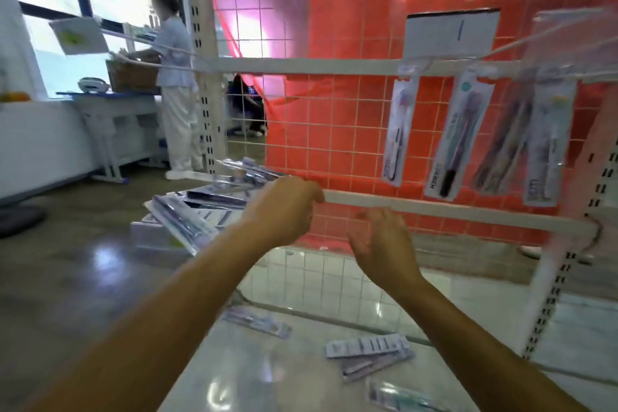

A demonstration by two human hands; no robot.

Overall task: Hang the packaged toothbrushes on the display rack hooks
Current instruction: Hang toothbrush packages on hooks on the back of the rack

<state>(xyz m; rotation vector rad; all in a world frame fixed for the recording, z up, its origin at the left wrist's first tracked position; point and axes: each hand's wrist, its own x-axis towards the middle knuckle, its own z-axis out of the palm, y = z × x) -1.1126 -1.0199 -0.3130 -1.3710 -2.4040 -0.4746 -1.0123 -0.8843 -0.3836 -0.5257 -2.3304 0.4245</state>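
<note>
A white wire display rack stands before an orange tiled backing. Several packaged toothbrushes hang from hooks on its upper bar at the right. My left hand reaches to the left end of the lower bar, fingers curled at the bar; it holds no package. My right hand hovers just below and in front of that bar, fingers relaxed and empty. A pile of loose packages lies on boxes to the left. A few more packages lie on the white shelf base below.
A person in white stands at a table by the window at the left. Slotted uprights frame the rack on both sides. A long hook juts toward me at the upper right. The floor is glossy.
</note>
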